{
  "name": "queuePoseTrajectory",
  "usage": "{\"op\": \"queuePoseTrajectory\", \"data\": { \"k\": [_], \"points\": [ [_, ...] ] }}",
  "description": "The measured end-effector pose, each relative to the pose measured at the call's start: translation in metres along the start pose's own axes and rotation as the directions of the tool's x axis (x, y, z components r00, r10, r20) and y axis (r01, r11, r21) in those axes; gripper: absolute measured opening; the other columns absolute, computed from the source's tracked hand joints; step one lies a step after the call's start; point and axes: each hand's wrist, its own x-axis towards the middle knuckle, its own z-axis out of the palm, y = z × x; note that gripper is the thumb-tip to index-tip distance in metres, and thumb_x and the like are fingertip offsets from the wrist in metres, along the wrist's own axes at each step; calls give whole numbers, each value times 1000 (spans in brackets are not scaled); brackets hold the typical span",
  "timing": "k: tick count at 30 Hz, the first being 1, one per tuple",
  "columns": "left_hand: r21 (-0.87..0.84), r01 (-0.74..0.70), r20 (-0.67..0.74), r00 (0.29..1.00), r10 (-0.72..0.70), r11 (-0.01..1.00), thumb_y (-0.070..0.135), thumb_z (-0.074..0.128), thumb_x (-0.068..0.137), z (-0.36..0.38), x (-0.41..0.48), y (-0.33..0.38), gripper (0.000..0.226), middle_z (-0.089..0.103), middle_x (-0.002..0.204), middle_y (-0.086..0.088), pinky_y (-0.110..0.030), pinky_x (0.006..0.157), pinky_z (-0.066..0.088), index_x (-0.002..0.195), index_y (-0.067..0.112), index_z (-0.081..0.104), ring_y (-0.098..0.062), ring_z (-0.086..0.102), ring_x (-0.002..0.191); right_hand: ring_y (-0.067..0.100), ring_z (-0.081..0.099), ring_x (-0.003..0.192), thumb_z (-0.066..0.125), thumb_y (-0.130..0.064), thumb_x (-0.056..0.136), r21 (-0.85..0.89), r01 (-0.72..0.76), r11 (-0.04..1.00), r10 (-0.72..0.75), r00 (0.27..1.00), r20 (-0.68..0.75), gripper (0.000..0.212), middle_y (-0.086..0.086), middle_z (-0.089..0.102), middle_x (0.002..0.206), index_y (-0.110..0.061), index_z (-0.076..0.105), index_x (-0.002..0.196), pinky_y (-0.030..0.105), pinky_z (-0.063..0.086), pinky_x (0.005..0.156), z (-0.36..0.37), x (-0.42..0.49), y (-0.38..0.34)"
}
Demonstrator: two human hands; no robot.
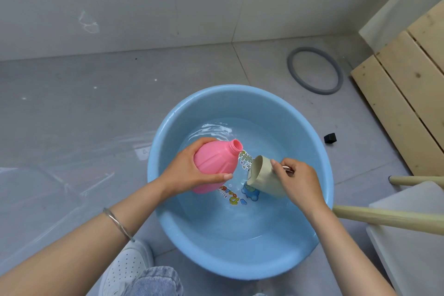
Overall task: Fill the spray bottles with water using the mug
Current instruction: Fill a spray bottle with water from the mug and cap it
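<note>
While left hand (pixel 189 172) curls round the tilted pink plastic spray bottle (pixel 213 166) and right hand (pixel 300 181) pinches the beige cylindrical mug (pixel 264 181) by its handle at bottle's 4 o'clock, over the round blue basin (pixel 165 132), narrow neck may make the pour miss

1. pink bottle (pixel 212 167): smooth matt plastic
2. basin (pixel 310 118): glossy blue plastic
3. mug (pixel 266 179): matt beige, metal handle
4. pallet (pixel 406 94): raw pale wood
5. floor (pixel 96 103): smooth grey tile
6. bangle (pixel 117 223): shiny metal

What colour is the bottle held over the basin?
Pink, its neck uncapped; the head view shows the bottle clearly.
</note>
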Motion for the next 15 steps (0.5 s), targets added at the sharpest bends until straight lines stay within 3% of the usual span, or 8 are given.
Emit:
{"op": "queuePoseTrajectory", "data": {
  "k": [3, 8, 13, 15],
  "points": [
    [-4, 5, 0, 1000, -5, 1000, 67, 84, 42, 0, -1, 1, 79, 61, 111, 25, -26, 87, 53, 113, 49, 53, -1, 61, 101, 13, 38, 53, 57, -37, 92, -21, 10, 1000, -10, 1000, 4, 41, -3, 40, 50, -9, 51, 62, 24, 24, 49, 5, 0, -1],
    [-8, 8, 1, 1000, -8, 1000, 67, 84, 42, 0, -1, 2, 81, 62, 114, 21, -27, 86, 55, 115, 48, 54, -2, 62, 101, 16, 41, 57, 59, -36, 91, -10, 31, 999, -31, 999, 12, 41, -3, 44, 53, -13, 48, 60, 24, 27, 52, 10, -2, -3],
    [-11, 9, -6, 1000, -9, 1000, 68, 84, 42, 0, 0, 2, 84, 61, 115, 21, -30, 86, 55, 117, 46, 53, -4, 62, 103, 12, 33, 54, 62, -34, 90, 255, -6, 967, 6, 1000, -1, 41, 12, 46, 55, 1, 61, 68, 26, 25, 52, -8, -6, -5],
    [-17, 10, -11, 1000, -11, 1000, 67, 84, 42, 0, 0, 2, 83, 61, 115, 21, -29, 85, 55, 117, 47, 53, -3, 62, 102, 4, 31, 46, 63, -27, 90, 398, -31, 917, 48, 998, -33, 40, -7, 41, 44, 5, 59, 65, 18, 26, 48, -21, -12, -11]
  ]
}}
